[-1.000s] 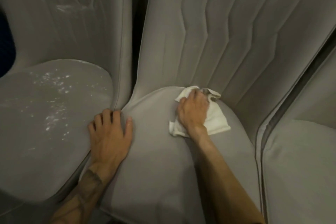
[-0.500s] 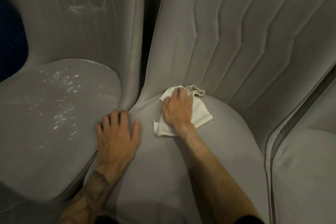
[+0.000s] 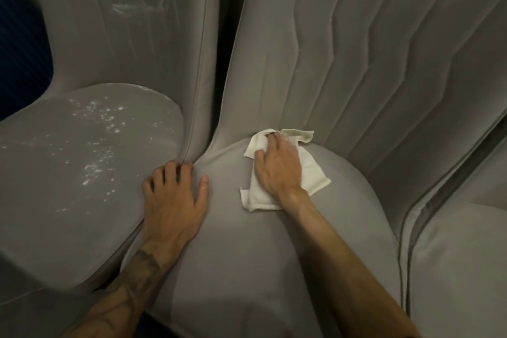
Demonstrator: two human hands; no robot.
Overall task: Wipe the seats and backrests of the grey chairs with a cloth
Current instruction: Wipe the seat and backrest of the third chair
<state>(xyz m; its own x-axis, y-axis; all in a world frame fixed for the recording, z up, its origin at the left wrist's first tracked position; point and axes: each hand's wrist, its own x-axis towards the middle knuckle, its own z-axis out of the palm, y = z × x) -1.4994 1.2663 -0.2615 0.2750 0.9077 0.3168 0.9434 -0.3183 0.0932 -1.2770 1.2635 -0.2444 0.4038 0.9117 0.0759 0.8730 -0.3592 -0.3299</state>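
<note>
We look down on three grey upholstered chairs standing side by side. The right hand [image 3: 278, 170] lies palm-down on a white cloth [image 3: 314, 174] at the back of the middle seat [image 3: 233, 241], right where that seat meets its channel-stitched backrest [image 3: 343, 49]. Its fingertips are bent into a bunched fold at the cloth's far edge and hold it there, while the rest of the cloth spreads out under and beside the palm. The left hand [image 3: 172, 200] holds nothing. It is spread flat on the left edge of the same seat, fingertips dipping into the gap beside the neighbouring chair, seemingly bracing. The left seat [image 3: 55, 200] is scattered with white specks [image 3: 101, 129], and a pale smear [image 3: 137, 8] marks the left backrest [image 3: 109, 57]. A third chair [image 3: 461, 255] shows at the right edge. We judge the step in hand to be wiping the crease at the back of the middle seat. To do it well, we would keep the palm's weight even on the cloth and push the folded edge right into the seam, where dust tends to gather. We would draw it along the curve in overlapping strokes, then move up the backrest — following the stitched channels rather than crossing them. Turning to a clean face of the cloth would be wise before the speckled left seat — otherwise the residue may only be smeared about.
</note>
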